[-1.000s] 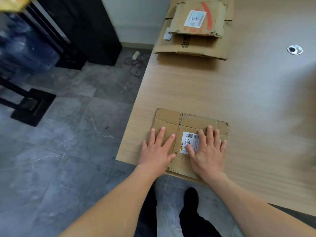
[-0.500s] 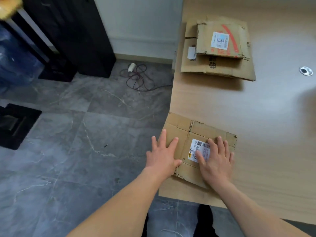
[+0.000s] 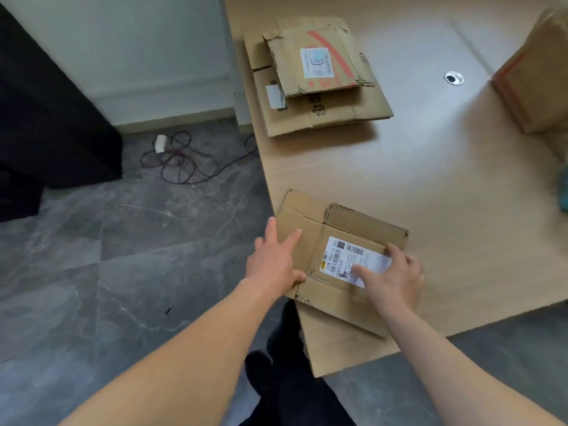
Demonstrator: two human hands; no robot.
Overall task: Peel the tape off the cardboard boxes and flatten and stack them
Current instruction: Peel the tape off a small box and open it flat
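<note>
Brown flattened cardboard box [image 3: 362, 222], pale wood worktop's [image 3: 430, 186] near-left corner: L hand [image 3: 273, 262] flat, R hand [image 3: 396, 278] stops pressing, pinches edge; I'd stack next.

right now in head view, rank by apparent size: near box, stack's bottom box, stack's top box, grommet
1. near box and stack's bottom box: alike, nearness makes it unsure
2. stack's top box
3. grommet

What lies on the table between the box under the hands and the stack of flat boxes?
Nothing: the head view shows only bare table between the box and the stack.
</note>
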